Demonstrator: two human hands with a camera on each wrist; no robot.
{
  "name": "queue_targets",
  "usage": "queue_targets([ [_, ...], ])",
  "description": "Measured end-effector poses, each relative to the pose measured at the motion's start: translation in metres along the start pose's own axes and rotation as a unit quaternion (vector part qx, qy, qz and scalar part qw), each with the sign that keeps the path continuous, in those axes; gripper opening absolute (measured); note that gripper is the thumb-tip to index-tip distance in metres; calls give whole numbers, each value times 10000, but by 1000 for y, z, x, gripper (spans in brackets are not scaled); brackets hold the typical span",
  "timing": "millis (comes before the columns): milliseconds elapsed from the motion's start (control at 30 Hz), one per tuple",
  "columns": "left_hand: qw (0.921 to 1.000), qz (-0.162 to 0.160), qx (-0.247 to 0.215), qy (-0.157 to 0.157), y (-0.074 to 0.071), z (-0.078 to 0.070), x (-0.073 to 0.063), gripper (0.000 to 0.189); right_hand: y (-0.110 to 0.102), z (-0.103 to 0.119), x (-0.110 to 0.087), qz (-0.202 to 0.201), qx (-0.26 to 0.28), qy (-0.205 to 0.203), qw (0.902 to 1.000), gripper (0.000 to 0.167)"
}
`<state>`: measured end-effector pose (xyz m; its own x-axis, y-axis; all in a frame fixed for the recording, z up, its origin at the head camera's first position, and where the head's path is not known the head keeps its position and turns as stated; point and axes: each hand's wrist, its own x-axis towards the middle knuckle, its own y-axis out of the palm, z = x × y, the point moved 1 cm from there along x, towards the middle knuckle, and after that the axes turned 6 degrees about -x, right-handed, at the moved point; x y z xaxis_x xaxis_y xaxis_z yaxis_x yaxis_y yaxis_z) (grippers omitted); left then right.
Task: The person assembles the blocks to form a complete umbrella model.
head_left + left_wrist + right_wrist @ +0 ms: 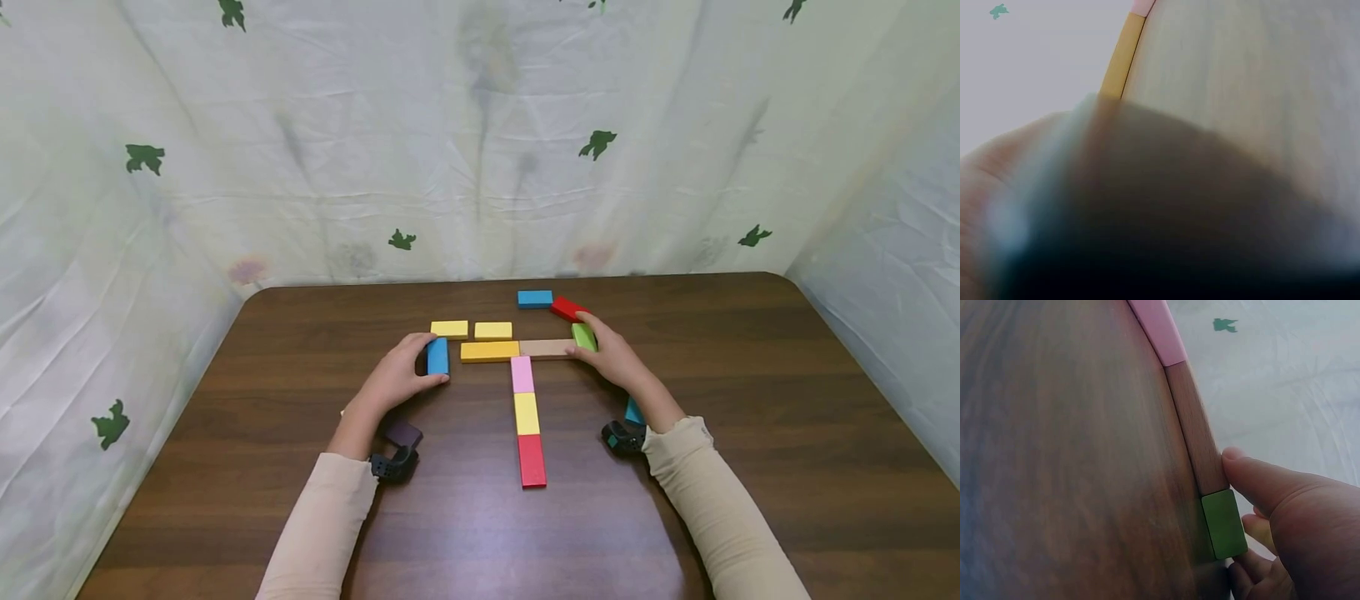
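Note:
In the head view my left hand (399, 373) holds an upright-lying blue block (438, 357) by its far and near ends, between fingers and thumb. To its right, an orange-yellow block (491, 352) meets a bare wooden block (546, 349) end to end. At the row's right end, my right hand (609, 357) grips a green block (584, 337); its thumb lies by the wooden block's end, and a fingertip is close to a red block (568, 309). A pink block (522, 375), a yellow block (527, 414) and another red block (532, 461) form a column toward me.
Two yellow blocks (449, 330) lie behind the row, with a blue block (535, 299) farther back. A dark purple block (402, 433) is partly hidden by my left wrist, and a teal block (633, 412) by my right. Pale cloth (480, 167) hangs behind the brown table (300, 333).

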<state>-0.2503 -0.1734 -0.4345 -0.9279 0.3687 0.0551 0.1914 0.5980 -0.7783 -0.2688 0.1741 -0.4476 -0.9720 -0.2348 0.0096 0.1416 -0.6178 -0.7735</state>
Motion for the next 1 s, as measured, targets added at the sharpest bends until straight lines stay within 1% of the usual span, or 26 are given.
queue_targets([
  [200, 10000, 79, 19, 40, 4, 2, 6, 74, 0, 0, 1, -2, -37, 11, 10000, 72],
  [433, 9999, 116, -35, -85, 8, 2, 9, 73, 0, -2, 1, 15, -22, 10, 10000, 72],
  [700, 10000, -4, -69, -63, 12, 1, 11, 70, 1, -2, 1, 16, -43, 13, 10000, 72],
  [1000, 9997, -251, -18, -49, 16, 0, 16, 66, 1, -2, 1, 25, -33, 0, 10000, 72],
])
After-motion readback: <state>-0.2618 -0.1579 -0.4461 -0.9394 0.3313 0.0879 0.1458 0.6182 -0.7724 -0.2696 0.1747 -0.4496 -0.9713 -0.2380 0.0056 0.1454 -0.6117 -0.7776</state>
